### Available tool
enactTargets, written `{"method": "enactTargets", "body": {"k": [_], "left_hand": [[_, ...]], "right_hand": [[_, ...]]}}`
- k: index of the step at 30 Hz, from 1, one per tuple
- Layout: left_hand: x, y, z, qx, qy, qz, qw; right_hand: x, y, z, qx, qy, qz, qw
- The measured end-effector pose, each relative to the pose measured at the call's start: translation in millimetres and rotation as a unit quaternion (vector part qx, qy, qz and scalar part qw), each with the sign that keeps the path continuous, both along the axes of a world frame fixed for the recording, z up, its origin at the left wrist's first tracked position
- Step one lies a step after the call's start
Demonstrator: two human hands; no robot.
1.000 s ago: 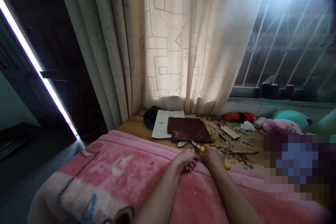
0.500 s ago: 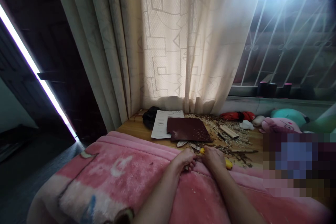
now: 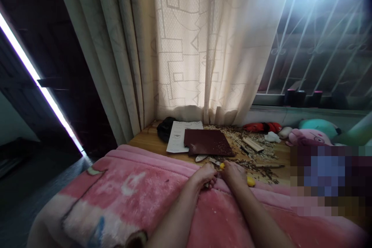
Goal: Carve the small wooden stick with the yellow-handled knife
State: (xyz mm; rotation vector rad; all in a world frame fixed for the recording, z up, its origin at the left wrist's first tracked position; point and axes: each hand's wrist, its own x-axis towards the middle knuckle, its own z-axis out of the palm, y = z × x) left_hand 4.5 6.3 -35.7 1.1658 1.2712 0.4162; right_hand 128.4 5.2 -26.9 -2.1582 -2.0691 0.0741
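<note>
My left hand (image 3: 205, 176) rests at the edge of a pink fleece blanket (image 3: 130, 197), its fingers curled around something small that they mostly hide. My right hand (image 3: 235, 174) lies just beside it, at the blanket's far edge, close to a small yellow piece (image 3: 222, 166). A second yellow piece (image 3: 250, 181) sits by my right hand. Just beyond my hands lie a small metal blade (image 3: 215, 161) and a pale curved object (image 3: 201, 158). Both hands stay above a wooden tabletop (image 3: 145, 139) strewn with wood shavings (image 3: 241, 139).
On the tabletop lie a dark red sandpaper sheet (image 3: 207, 142), a printed paper (image 3: 177, 136), a black bag (image 3: 166, 128), a wooden strip (image 3: 252, 144) and a slim carving tool (image 3: 269, 166). Plush toys (image 3: 309, 137) sit at right, below a curtained, barred window (image 3: 314, 46).
The whole view drifts slightly as my head turns. My hands stay in nearly the same place, and nothing is clearly picked up or let go.
</note>
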Motion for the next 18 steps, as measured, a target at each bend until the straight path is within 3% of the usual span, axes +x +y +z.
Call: {"method": "enactTargets", "body": {"k": [12,18], "left_hand": [[2.7,-1.9,5.4,0.009,0.026,-0.023,0.999],[0.3,0.6,2.8,-0.008,0.02,-0.026,0.999]], "right_hand": [[2.0,6.1,-2.4,0.027,-0.002,-0.036,0.999],[6.3,-0.9,1.4,0.029,-0.004,-0.022,0.999]]}}
